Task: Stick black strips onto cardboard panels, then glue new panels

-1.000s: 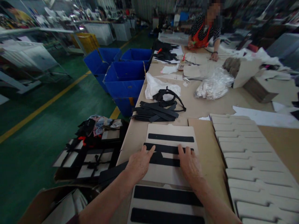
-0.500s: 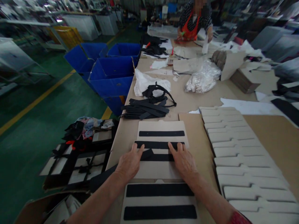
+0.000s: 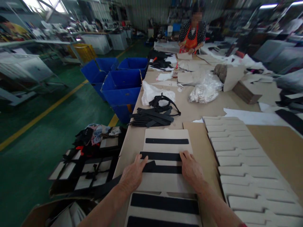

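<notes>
A beige board [image 3: 161, 184] lies on the table with black fabric strips across it. On its middle black strip [image 3: 163, 156], my left hand [image 3: 132, 173] pinches the left end, thumb and forefinger on the strip. The right end is under the bent fingers of my right hand [image 3: 192, 168]. Another long black strip [image 3: 149, 167] passes beside my left hand and trails off to the lower left; part of it is hidden by my arm. Nearer me is a second beige board [image 3: 163, 212] with wide black strips.
A pile of black strips [image 3: 151, 117] and a plastic bag [image 3: 205, 88] lie farther back. Overlapping beige boards [image 3: 243, 160] run down the right. Blue bins [image 3: 121, 90] and filled boxes [image 3: 94, 170] stand at left. A person in an orange apron [image 3: 191, 41] works at the far end.
My right hand has slid to the right end of the middle strip, its fingers now more bent. My left hand stays at the left end. The camera view has tilted up.
</notes>
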### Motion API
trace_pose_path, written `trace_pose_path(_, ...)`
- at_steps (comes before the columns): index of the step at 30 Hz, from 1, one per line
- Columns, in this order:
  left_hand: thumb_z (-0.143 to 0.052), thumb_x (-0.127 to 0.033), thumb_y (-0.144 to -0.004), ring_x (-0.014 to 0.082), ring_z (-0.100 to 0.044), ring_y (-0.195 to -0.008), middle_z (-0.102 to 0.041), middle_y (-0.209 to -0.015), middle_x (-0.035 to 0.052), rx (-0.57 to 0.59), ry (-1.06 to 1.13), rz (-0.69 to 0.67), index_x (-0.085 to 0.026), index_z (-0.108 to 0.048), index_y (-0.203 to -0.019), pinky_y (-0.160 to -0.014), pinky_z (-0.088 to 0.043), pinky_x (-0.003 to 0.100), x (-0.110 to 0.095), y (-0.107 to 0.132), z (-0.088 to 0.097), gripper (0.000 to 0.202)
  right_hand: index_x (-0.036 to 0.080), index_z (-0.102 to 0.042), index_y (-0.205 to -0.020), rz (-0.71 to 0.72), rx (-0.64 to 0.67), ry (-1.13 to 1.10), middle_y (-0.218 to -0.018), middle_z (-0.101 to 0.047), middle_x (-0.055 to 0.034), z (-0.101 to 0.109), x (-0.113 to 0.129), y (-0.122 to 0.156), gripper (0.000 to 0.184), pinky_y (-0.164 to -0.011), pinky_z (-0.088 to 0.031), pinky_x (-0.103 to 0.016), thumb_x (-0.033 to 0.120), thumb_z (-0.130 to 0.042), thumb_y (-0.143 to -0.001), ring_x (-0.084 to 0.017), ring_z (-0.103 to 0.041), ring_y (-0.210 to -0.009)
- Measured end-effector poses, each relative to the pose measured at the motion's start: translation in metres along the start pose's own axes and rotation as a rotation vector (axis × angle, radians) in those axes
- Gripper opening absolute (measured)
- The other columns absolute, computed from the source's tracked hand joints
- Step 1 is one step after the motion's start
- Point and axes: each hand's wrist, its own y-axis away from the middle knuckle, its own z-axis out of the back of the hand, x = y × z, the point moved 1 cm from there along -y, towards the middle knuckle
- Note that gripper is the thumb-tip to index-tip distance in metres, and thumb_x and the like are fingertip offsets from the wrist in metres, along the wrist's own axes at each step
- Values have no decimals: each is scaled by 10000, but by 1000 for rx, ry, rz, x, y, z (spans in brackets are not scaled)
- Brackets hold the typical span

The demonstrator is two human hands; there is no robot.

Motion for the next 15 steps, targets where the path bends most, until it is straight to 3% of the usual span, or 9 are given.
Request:
trace_pose_path(5, -385, 20, -744, 217, -592, -1184, -257, -1573, 144, 116, 27, 25, -268, -273, -1500, -979, -484, 355, -4, 35, -19, 816, 147, -547, -1334, 18, -32, 10, -1290, -591, -124, -31, 5, 50, 602, -986, -471, -362, -50, -381, -790, -255, -555, -1146)
trace_pose_path(8, -363, 36, -730, 234, -610, -1160, -246, -1581, 157, 161, -16, 28, -259, -265, -1507, -964, -494, 382, -4, 54, -29, 837, 161, -559, -1322, 39, -34, -58, -1270, -607, -120, -35, 4, 69, 598, -971, -489, -343, -37, -389, -783, -237, -588, -1127)
trace_pose_path(12, -396, -18, -748, 222, -581, -1208, -387, -1524, 109, 141, 88, 27, -247, -333, -1480, -1023, -466, 364, 4, 61, -20, 769, 186, -590, -1254, -78, -107, -168, -1247, -616, -106, -16, -12, 56, 438, -820, -549, -307, 103, -383, -878, -203, -655, -971)
trace_pose_path(15, -429, -65, -768, 193, -508, -1290, -459, -1479, 63, -4, 181, 31, -223, -404, -1431, -1097, -400, 315, 7, 37, 5, 683, 170, -582, -1262, -123, -267, -167, -1276, -596, -123, -1, -30, 20, 389, -945, -499, -366, 194, -388, -926, -240, -592, -1121)
